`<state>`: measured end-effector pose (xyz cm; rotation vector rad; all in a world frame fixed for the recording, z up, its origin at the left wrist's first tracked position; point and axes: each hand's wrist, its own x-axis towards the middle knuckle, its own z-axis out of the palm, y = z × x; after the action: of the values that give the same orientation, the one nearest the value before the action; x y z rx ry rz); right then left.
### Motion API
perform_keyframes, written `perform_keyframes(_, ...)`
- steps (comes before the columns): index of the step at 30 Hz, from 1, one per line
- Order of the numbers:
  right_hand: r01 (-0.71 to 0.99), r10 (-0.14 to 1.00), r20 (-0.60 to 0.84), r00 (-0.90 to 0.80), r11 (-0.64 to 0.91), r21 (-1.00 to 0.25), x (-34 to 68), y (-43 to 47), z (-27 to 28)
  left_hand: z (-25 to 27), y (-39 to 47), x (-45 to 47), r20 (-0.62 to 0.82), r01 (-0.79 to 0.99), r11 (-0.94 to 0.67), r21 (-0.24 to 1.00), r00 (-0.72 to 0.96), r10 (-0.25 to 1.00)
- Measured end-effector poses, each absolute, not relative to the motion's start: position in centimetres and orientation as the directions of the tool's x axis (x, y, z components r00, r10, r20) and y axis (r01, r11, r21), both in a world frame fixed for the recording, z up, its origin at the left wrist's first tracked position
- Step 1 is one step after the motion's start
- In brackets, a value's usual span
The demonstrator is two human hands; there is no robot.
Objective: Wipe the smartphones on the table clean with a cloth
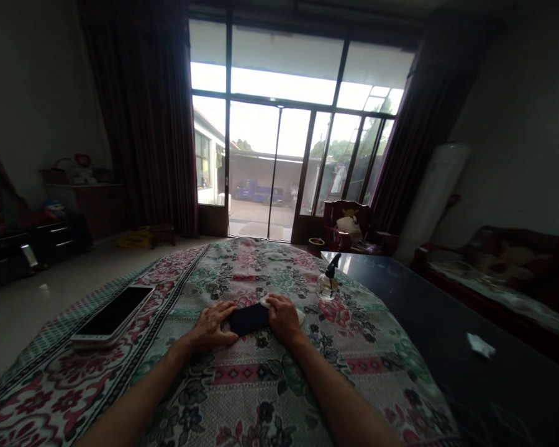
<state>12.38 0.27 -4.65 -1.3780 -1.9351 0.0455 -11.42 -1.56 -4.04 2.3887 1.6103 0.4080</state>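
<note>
A dark blue, flat phone-like slab (249, 320) lies on the flowered tablecloth in front of me. My left hand (213, 325) grips its left end, thumb along the near edge and fingers along the far one. Over the right end, my right hand (283, 318) is closed on a white cloth or tissue (302, 316), pressing it against the slab. Part of the white piece shows beyond the hand; the rest is hidden under the fingers. To the right stands a small clear spray bottle (328, 287) with a black nozzle. A white-framed tablet (114, 315) with a dark screen lies to the left.
The patterned tablecloth (242, 406) covers the rounded surface before me. A dark glossy table (428, 323) adjoins on the right, with a crumpled white tissue (481, 345) on it. Beyond are a wooden armchair (347, 226), a sofa (503, 257) and glass doors (251, 174).
</note>
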Motion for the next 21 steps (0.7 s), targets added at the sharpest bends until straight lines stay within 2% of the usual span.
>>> perform_keyframes(7,0.854,0.857,0.507,-0.093,0.331,-0.402,12.2,-2.2,-4.2,-3.4,-1.9,-11.6,0.096,0.838,-0.363,0.408,0.356,0.930)
perform_keyframes(16,0.848,0.859,0.508,-0.061,0.312,-0.427,12.2,-2.9,-4.4,-4.3,-1.0,-11.9,0.132,0.813,-0.338,0.474,0.314,0.940)
perform_keyframes(21,0.840,0.853,0.517,-0.065,0.326,-0.433,12.3,-2.8,-4.6,-3.9,-1.2,-11.8,0.107,0.821,-0.314,0.476,0.301,0.948)
